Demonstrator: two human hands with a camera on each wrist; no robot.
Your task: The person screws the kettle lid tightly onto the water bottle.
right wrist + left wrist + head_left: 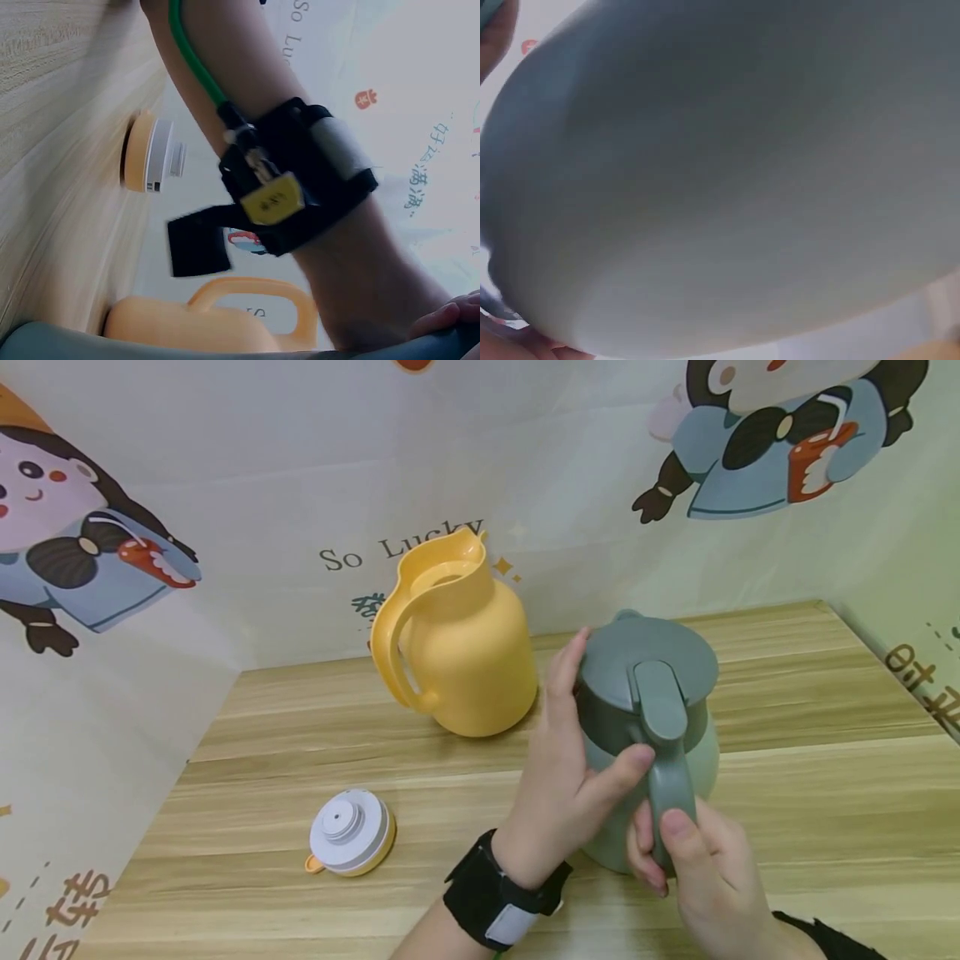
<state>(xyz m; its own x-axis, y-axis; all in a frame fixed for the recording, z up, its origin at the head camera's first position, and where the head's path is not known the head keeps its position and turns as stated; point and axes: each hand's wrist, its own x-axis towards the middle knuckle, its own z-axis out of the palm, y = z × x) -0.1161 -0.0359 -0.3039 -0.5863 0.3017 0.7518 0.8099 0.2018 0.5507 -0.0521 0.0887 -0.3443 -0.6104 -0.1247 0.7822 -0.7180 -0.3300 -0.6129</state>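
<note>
A grey-green thermos jug (651,693) with its lid on stands at the right of the table, its handle towards the person. My right hand (723,877) grips the lower part of that handle, thumb on top. Against the jug's neck lies my left hand (566,760), fingers along the left side by the lid and thumb reaching across to the top of the handle. In the left wrist view the jug's body (727,195) fills nearly everything. The jug's edge (150,352) runs along the bottom of the right wrist view.
Behind, left of the green jug, stands a yellow jug (480,652) with an open top. A white and yellow stopper (348,831) lies at the table's front left. The wooden table (262,735) meets a printed cloth backdrop (300,468).
</note>
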